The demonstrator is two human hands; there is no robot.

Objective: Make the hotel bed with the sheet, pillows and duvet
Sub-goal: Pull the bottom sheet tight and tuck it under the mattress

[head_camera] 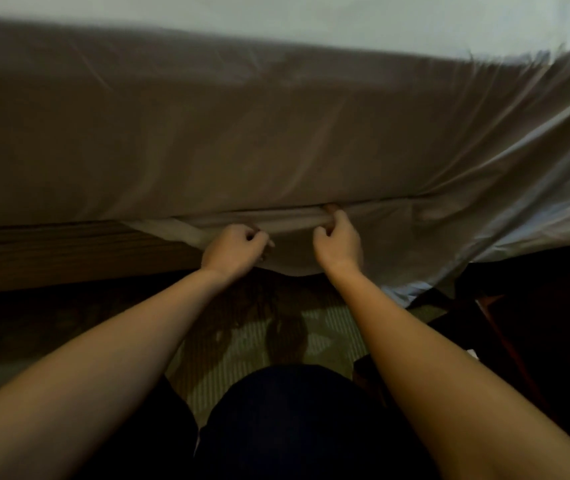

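**Sheet status: lower edge of the mattress side**

**Grip.** My left grip (233, 249) is clamped on the sheet (276, 133), with the fingers curled round a bunched fold just under the lower edge of the mattress side. My right grip (337, 242) is clamped on the same fold, just beside the left one. Its thumb lies on the near side of the roll, and one fingertip (329, 206) shows above it at the seam where the mattress meets the bed base (51, 251). Both forearms reach forward from the bottom of the view, roughly parallel.

**Sheet.** The white sheet covers the top of the bed and hangs down the whole near side of the mattress.
- Left of my grips, the sheet ends at the lower edge of the mattress. The dark wooden bed base is exposed below it.
- Between and under my grips, a loose flap sags below that edge.
- Right of my grips, the sheet hangs free in creased folds towards the right corner and reaches down near the floor (259, 344).

**Surroundings.** The floor has a pale striped covering. My knee (276, 417), in dark cloth, is between my forearms. The area at the right edge is too dark for me to identify anything.
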